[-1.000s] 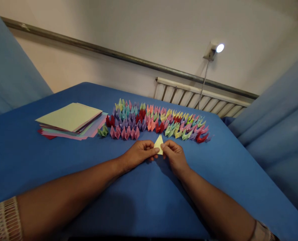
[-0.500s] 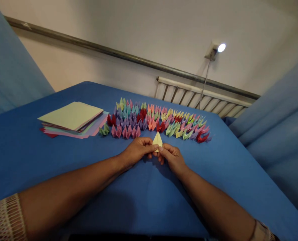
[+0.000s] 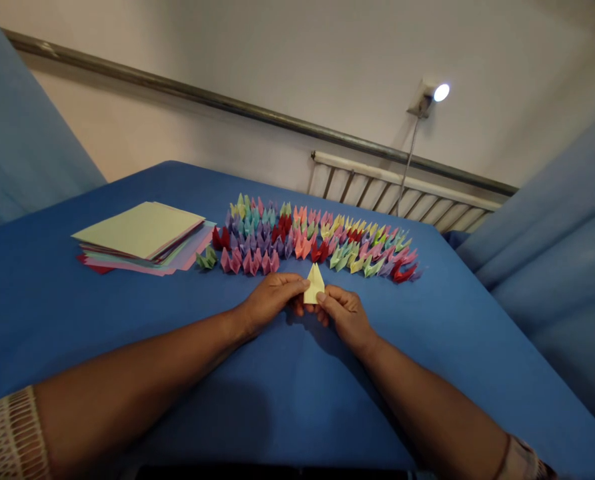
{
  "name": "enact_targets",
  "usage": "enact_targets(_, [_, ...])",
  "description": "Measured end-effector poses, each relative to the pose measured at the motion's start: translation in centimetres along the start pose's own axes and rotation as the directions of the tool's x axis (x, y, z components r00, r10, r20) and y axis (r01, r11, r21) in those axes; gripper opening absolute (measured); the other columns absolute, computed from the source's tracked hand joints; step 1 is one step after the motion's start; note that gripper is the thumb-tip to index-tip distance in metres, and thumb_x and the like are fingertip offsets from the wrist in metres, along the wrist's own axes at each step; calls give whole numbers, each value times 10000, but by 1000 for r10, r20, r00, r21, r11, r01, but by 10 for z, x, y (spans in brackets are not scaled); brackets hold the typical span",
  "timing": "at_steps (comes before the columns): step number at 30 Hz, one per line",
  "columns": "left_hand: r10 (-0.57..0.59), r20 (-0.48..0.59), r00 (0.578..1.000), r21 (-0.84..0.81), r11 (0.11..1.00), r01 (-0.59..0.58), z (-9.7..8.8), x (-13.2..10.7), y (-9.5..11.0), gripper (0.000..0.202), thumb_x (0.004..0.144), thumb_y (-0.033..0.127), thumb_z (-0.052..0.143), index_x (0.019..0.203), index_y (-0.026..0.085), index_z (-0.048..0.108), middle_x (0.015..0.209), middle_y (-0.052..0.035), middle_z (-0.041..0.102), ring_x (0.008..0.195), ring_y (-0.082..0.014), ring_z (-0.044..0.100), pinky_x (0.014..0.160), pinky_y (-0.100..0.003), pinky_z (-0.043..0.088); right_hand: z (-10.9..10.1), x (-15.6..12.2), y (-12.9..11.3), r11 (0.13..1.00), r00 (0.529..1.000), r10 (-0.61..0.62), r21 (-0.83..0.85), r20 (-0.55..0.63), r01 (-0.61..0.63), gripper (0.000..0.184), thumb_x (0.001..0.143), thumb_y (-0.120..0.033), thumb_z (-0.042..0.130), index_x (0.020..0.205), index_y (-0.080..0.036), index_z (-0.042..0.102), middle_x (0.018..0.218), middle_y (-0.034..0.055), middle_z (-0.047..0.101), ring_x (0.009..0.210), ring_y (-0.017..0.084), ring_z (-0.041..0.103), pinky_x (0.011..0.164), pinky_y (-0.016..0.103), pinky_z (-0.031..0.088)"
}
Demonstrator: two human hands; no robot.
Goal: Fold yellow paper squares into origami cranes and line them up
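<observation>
A small folded piece of pale yellow paper (image 3: 314, 285), pointed at the top and squared off at the bottom, is held upright between my hands. My left hand (image 3: 276, 297) pinches its left edge, thumb on the front face. On the other side my right hand (image 3: 346, 311) grips the lower right edge, thumb in front. The fingertips behind the paper are partly hidden. Just beyond the hands stand rows of folded paper cranes (image 3: 302, 248) in many colours. A green paper crane (image 3: 207, 259) sits at the left end of the front row.
A stack of coloured paper sheets (image 3: 140, 230), pale yellow on top, lies at the left on the blue-covered table (image 3: 177, 373). Behind are a wall with a metal rail (image 3: 217, 97), a radiator (image 3: 392, 183) and a lit plug-in lamp (image 3: 441, 92). Blue curtains (image 3: 562, 247) hang at both sides.
My left thumb has slid left from the lower middle of the paper to its left edge, so more of its front face shows. The right hand keeps its grip.
</observation>
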State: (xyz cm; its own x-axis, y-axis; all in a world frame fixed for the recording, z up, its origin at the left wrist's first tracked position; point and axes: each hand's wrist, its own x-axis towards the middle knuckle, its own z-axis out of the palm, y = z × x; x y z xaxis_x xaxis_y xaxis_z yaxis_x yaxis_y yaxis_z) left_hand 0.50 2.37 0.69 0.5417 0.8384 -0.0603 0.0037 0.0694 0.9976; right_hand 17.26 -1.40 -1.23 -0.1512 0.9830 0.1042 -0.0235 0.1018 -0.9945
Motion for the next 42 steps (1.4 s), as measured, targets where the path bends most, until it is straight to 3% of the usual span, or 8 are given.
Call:
enact_targets(3, [31,-2,1000,61,998,-30,0,0,2,447,879,531,487,706,143,628,651,-33,615,576,-126,544,580,-256,443,-1,0,0,1000,1000,-2,-25,-15,2,379,803,-515,614,634,-177,631,537,-12,557,460,97,464,454,233,368])
enact_targets(9, [96,-97,991,86,992,-88,4,-1,6,326,701,444,728,722,160,570,650,29,545,610,-109,500,570,-225,402,-1,-4,3,990,995,-46,-130,86,57,381,858,-480,577,615,-188,600,528,-22,550,472,101,488,478,230,382])
enact_targets(17, [61,-143,988,48,997,-55,6,-4,8,411,806,509,618,598,162,547,572,26,522,545,-95,454,537,-224,362,-3,-7,4,979,980,-64,-180,189,99,354,886,-442,559,639,-193,613,568,-23,573,497,105,516,499,233,403])
enact_targets(22, [18,-84,996,-56,998,-23,5,-2,8,499,867,614,471,710,158,597,644,-15,600,588,-129,544,580,-260,427,-4,-4,5,983,992,-95,-149,86,107,352,886,-443,561,647,-193,619,575,-17,582,501,109,517,500,238,402])
enact_targets(27, [17,-79,997,25,1000,-15,2,0,1,333,694,438,748,764,157,583,653,16,592,580,-106,530,569,-237,415,-6,1,7,971,985,-170,-174,-3,167,343,900,-433,550,661,-194,605,579,-17,574,513,112,510,520,248,399])
enact_targets(33, [32,-105,994,-8,999,-33,2,0,0,284,680,356,766,702,153,567,616,28,593,556,-88,517,556,-222,393,-3,1,8,958,978,-207,-205,-1,202,334,915,-414,540,678,-189,606,605,-16,574,533,107,511,543,247,398])
enact_targets(38, [-23,-114,993,-82,997,14,3,-3,3,289,688,352,783,719,145,584,615,29,607,533,-76,517,534,-208,388,-1,2,7,989,991,-137,-51,-3,137,364,897,-483,552,706,-181,618,614,-10,591,536,109,537,545,248,429])
enact_targets(42, [-109,-66,992,-247,965,90,1,-2,1,306,684,339,819,765,137,605,683,10,650,587,-73,566,581,-194,429,-2,4,6,993,995,-102,56,-10,103,440,895,-561,517,724,-172,630,610,6,610,513,111,540,538,257,441])
